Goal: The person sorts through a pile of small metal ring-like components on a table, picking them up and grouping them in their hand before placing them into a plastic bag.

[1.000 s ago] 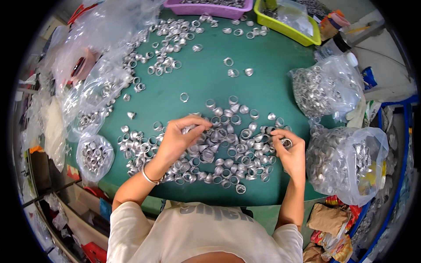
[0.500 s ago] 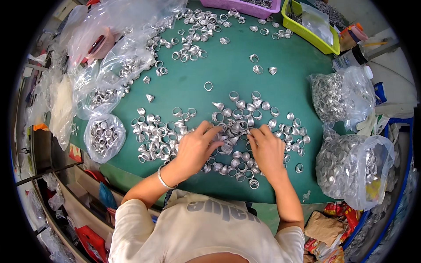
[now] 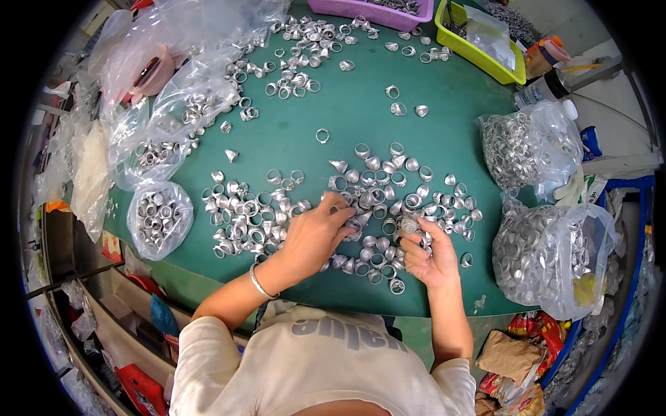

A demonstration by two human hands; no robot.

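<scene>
Many silver-coloured metal rings (image 3: 378, 259) lie loose in a pile in front of me. My left hand (image 3: 316, 225) is in the left part of it, fingers curled; thumb and forefinger close on a silver ring (image 3: 357, 222) at the pile's middle. On the right, my right hand (image 3: 431, 255) is turned partly palm-up, its fingers bent round a silver ring (image 3: 409, 224) with a broad patterned top. The fingers partly hide that ring's band. Beside my left hand a second group of rings (image 3: 243, 218) spreads out.
A green work mat (image 3: 277, 152) covers the table. Open clear bags of rings stand at left (image 3: 159, 218) and right (image 3: 541, 256), with another bag (image 3: 517, 149) behind. Purple (image 3: 374, 15) and yellow-green baskets (image 3: 479, 55) stand at the far edge. More rings (image 3: 305, 41) lie far left.
My right hand has drawn back from the pile toward me and turned over, lifting a ring. My left hand remains at the pile. The whole view has shifted slightly.
</scene>
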